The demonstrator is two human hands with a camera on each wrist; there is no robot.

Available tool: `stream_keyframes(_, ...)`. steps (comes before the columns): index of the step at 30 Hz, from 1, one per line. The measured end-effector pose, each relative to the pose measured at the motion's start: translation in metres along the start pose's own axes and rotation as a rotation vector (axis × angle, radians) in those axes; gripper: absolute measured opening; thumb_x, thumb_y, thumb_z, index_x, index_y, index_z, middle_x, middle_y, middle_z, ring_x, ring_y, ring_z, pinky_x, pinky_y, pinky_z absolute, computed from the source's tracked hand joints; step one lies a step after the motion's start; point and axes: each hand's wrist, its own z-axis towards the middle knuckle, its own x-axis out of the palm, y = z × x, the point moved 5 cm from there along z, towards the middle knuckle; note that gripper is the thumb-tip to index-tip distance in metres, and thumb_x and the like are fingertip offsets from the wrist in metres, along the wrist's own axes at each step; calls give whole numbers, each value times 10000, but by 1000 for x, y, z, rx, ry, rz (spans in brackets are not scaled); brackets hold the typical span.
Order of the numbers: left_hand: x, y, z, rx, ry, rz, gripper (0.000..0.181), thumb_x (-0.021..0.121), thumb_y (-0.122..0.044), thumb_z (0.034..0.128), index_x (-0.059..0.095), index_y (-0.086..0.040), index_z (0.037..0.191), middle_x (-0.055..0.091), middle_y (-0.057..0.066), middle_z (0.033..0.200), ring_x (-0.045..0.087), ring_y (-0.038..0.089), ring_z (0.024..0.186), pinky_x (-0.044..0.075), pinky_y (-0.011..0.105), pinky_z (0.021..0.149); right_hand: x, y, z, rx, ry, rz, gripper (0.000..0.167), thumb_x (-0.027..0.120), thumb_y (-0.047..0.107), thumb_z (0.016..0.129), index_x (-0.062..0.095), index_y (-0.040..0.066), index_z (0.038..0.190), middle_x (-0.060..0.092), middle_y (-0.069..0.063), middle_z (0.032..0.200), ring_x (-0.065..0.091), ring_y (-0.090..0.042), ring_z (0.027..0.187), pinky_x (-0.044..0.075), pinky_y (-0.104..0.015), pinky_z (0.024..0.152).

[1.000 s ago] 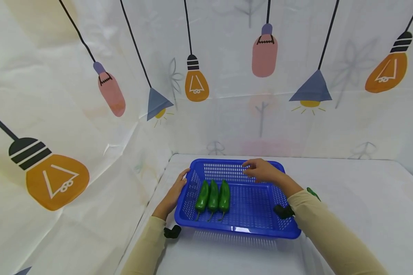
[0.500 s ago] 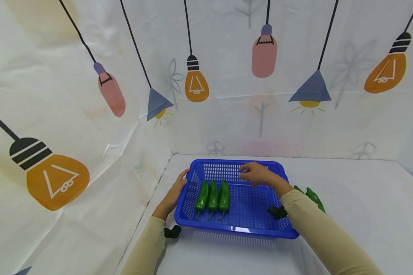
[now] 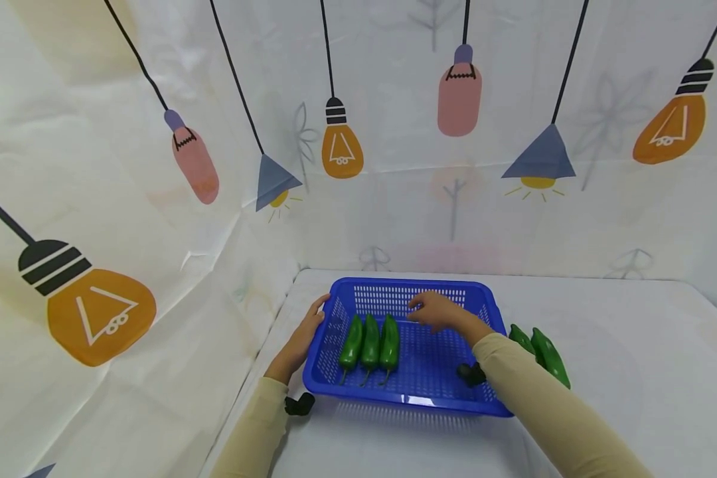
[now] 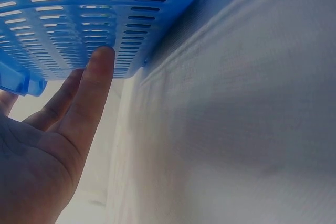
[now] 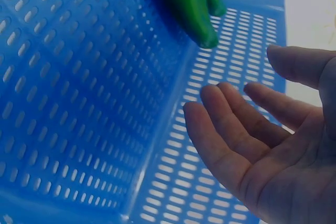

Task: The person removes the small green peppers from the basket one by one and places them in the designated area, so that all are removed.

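A: What is lying nearest?

B: The right sleeve [image 3: 556,405] is crossing the right side of the blue basket [image 3: 364,394]. Past the arm, two loose green peppers [image 3: 551,357] are lying on the table [image 3: 645,345], just beside the basket. Whether more are hiding under the arm, the views are not showing.

A: So how far is the work getting?

B: It is looking partly done. Three green peppers [image 3: 370,342] are lying side by side in the basket's left part, stems pointing toward the person. The loose pair outside is seeming the part left.

A: And the hands?

B: The left hand [image 3: 301,338] is resting against the basket's left side, its fingers lying fairly straight along the outer wall. Farther off, the right hand [image 3: 439,312] is hanging over the basket, near the far tip of the rightmost inside pepper. It is holding nothing; the thumb is standing apart from loosely bent fingers, so the grip is looking fairly wide.

A: Is it touching a pepper?

B: No, the right wrist view is showing a gap between fingertips and peppers.
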Motion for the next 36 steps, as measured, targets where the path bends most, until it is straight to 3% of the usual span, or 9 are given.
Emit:
stream_keyframes(14,1,1,1,-9,-3,4,500,269,-317,1121,225,-234,1612,170,127,1667,251,385,1464,188,599,1160,14,-3,9,87,3,27,443,676,103,938,581,-98,1321,665,-187,1085,671,-288,907,589,-419,720)
stream_keyframes(28,0,0,0,4,13,-8,509,264,-311,1126,199,-199,1618,148,150,1669,251,399,1456,186,601,1158,30,-2,17,159,41,132,450,651,108,970,555,-100,1357,644,-240,1229,672,-346,1035,574,-468,806)
stream_keyframes(36,-1,0,-2,9,-4,-20,503,291,-293,1121,234,-186,1610,196,152,1653,298,358,1418,223,548,1138,39,-3,22,181,51,115,419,651,103,959,585,-94,1324,679,-191,1092,674,-329,988,578,-478,771)
